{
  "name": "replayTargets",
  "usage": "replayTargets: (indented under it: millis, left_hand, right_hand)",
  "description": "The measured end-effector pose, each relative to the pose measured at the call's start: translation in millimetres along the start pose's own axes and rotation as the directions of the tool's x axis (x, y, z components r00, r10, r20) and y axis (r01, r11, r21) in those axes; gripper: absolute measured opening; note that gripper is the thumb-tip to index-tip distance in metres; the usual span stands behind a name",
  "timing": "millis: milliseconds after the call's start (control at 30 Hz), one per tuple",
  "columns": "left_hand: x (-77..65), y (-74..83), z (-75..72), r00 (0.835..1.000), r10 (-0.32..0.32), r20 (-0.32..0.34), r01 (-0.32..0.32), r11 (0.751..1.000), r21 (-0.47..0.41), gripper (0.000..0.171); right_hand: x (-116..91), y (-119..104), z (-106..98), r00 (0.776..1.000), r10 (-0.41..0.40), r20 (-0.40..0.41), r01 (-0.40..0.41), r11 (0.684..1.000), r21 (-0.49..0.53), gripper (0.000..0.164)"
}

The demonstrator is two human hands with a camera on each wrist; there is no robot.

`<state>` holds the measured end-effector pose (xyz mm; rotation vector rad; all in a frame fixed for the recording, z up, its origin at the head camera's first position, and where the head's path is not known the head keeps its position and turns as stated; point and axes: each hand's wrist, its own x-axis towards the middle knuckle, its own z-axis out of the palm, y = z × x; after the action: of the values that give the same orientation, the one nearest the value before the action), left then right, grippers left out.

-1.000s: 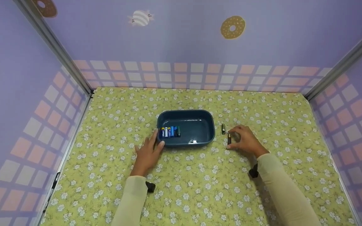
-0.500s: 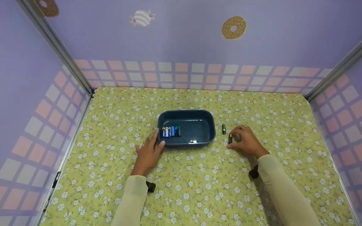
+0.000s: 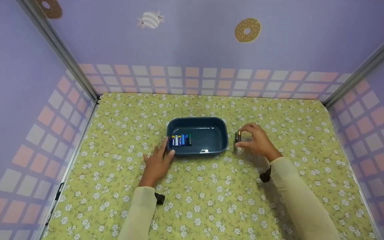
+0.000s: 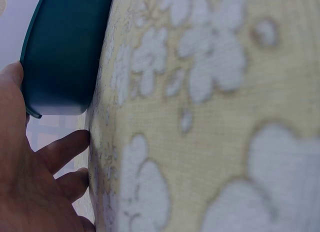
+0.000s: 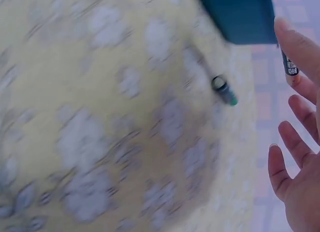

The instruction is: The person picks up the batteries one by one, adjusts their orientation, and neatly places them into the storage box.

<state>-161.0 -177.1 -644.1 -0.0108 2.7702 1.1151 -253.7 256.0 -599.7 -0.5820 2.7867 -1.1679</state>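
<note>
Between thumb and fingertips my right hand (image 3: 258, 140) pinches a black battery with a copper-coloured end (image 3: 239, 136). The right wrist view shows this battery (image 5: 291, 68) raised above the cloth. A loose dark battery with a green end (image 5: 224, 90) lies on the cloth below it, partly hidden behind the held one in the head view. My left hand (image 3: 157, 163), fingers spread, touches the near left corner of a dark teal basin (image 3: 198, 154). In the left wrist view the thumb is at the basin's rim and other fingers rest on the cloth. Several batteries (image 3: 181, 140) stand side by side inside, at the basin's left.
A yellow-green flowered cloth (image 3: 192, 200) covers the table. Purple walls with pink and white squares (image 3: 192, 76) enclose it at the back and both sides, with grey metal posts (image 3: 362, 63) at the back corners.
My right hand has moved left and away from me with the pinched battery, from beside the loose battery to over it. The left hand has stayed at the basin.
</note>
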Motion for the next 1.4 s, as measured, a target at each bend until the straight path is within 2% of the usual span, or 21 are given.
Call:
replayTargets:
  millis: [267, 433, 867, 1133, 1400]
  left_hand:
    - [-0.4, -1.2, 1.0, 1.0, 0.002, -0.004, -0.003, 1.0, -0.012, 0.078]
    - [-1.3, -1.1, 0.3, 1.0, 0.003, -0.004, -0.003, 1.0, -0.011, 0.077]
    - [-1.9, 0.2, -0.5, 1.0, 0.009, -0.01, -0.009, 1.0, -0.01, 0.075]
    - [-2.1, 2.2, -1.7, 1.0, 0.01, -0.008, -0.01, 1.0, -0.005, 0.076]
    - [-3.2, 2.9, -2.6, 1.0, 0.006, -0.008, -0.006, 1.0, -0.014, 0.075]
  right_hand:
    - [24.1, -25.0, 4.0, 0.996, -0.091, 0.002, 0.091, 0.996, -0.006, 0.054]
    - [37.4, -41.9, 10.4, 0.993, -0.114, 0.017, 0.114, 0.993, 0.025, 0.054]
    - [73.4, -82.7, 46.8, 0.985, -0.152, 0.081, 0.149, 0.988, 0.051, 0.059]
    - [86.7, -91.1, 75.1, 0.983, -0.145, 0.116, 0.139, 0.989, 0.057, 0.059]
    - [91.4, -88.5, 98.6, 0.984, -0.12, 0.133, 0.123, 0.992, -0.017, 0.059]
